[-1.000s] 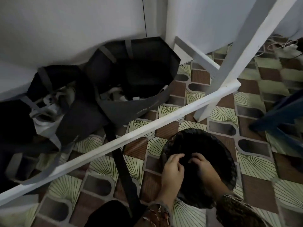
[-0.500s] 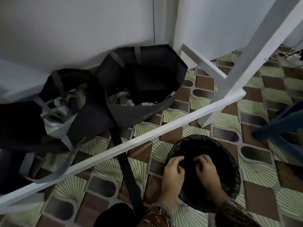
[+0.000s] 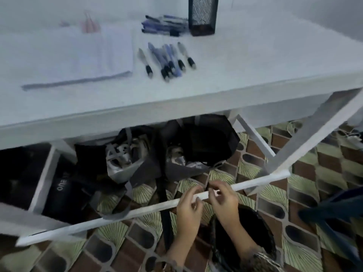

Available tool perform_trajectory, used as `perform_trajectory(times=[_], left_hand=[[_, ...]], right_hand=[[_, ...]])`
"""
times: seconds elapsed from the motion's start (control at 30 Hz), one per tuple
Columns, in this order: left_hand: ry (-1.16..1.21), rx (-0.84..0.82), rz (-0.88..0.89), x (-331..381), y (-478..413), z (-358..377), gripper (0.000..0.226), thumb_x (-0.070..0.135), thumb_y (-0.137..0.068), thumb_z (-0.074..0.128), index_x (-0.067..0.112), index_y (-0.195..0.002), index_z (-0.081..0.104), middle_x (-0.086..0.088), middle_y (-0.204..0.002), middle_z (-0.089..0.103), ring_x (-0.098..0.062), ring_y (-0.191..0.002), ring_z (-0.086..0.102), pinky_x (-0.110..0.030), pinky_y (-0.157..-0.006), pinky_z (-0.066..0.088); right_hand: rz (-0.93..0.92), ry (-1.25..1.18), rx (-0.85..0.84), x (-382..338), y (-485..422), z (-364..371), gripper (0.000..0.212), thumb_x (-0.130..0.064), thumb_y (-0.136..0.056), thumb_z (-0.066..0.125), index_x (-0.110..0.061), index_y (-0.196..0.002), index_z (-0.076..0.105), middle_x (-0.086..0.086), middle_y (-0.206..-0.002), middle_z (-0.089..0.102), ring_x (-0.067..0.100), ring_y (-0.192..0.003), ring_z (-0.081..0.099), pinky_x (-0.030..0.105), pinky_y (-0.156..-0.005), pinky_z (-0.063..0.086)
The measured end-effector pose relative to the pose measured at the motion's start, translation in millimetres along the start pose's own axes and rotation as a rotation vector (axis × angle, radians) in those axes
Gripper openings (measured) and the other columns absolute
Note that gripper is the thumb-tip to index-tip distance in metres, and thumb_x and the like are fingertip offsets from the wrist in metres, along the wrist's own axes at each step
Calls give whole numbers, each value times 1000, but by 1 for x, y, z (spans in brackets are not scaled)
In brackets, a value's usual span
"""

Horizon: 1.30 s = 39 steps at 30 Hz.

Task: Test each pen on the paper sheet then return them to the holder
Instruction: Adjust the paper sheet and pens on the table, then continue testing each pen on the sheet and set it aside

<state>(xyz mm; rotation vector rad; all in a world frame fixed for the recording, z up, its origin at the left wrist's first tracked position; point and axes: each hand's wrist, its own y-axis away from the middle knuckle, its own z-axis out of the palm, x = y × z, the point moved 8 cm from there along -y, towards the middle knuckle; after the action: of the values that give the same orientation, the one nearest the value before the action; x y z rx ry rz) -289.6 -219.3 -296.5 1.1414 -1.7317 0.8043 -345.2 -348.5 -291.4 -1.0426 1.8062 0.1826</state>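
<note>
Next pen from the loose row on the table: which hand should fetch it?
The right hand, probably. It and the left hand sit low by the bin, about equally far from the pens. The paper lies left of the pens, so the left hand suits steadying it.

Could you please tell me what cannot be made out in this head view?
All in the head view:
- Holder: top cut off by the frame edge, so its contents are unseen.
- Paper: any pen marks lost to blur.
- Left hand and right hand: blur hides whether they pinch anything.
- Bin: inside too dark, partly covered by the right forearm.
</note>
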Motion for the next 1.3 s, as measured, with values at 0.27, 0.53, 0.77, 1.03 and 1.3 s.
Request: perform_trajectory(times=[0.27, 0.53, 0.77, 1.03, 1.3], left_hand=[[45, 326, 102, 127, -1, -164, 32, 6, -86, 56, 22, -113, 59, 25, -113, 51, 22, -106, 45, 3, -84, 35], [82, 604, 189, 207, -49, -296, 37, 8, -89, 51, 35, -114, 54, 28, -115, 53, 8, -110, 49, -5, -90, 39], [25, 681, 195, 201, -161, -374, 42, -1, -88, 51, 23, -121, 54, 20, -117, 53, 14, -110, 46, 2, -92, 32], [-71, 456, 38, 166, -273, -398, 42, 0, -88, 48, 13, -128, 50, 5, -125, 53, -9, -120, 46, -15, -101, 30], [-330, 278, -43, 142, -324, -386, 48, 6, -88, 50, 12, -135, 43, -2, -137, 47, -17, -127, 42, -33, -113, 25]], right_hand=[[-228, -258, -20, -212, -46, -11, 18, -21, -86, 52, -14, -94, 67, -15, -99, 61, 0, -92, 60, 15, -78, 49], [-308, -459, -28, -354, -130, 24, 17, -10, -85, 55, -18, -97, 64, -13, -94, 62, 2, -83, 59, 10, -73, 45], [-312, -420, -31, -386, -223, 96, 28, 2, -85, 56, -22, -99, 62, -18, -96, 60, 0, -83, 59, 10, -68, 47], [-52, -249, -168, -354, -294, 151, 31, 0, -87, 54, -28, -97, 59, -12, -97, 61, 3, -85, 57, 8, -69, 42], [28, 87, -235, -327, -392, 133, 25, 1, -86, 53, -12, -101, 67, 0, -100, 64, 14, -83, 60, 20, -71, 46]])
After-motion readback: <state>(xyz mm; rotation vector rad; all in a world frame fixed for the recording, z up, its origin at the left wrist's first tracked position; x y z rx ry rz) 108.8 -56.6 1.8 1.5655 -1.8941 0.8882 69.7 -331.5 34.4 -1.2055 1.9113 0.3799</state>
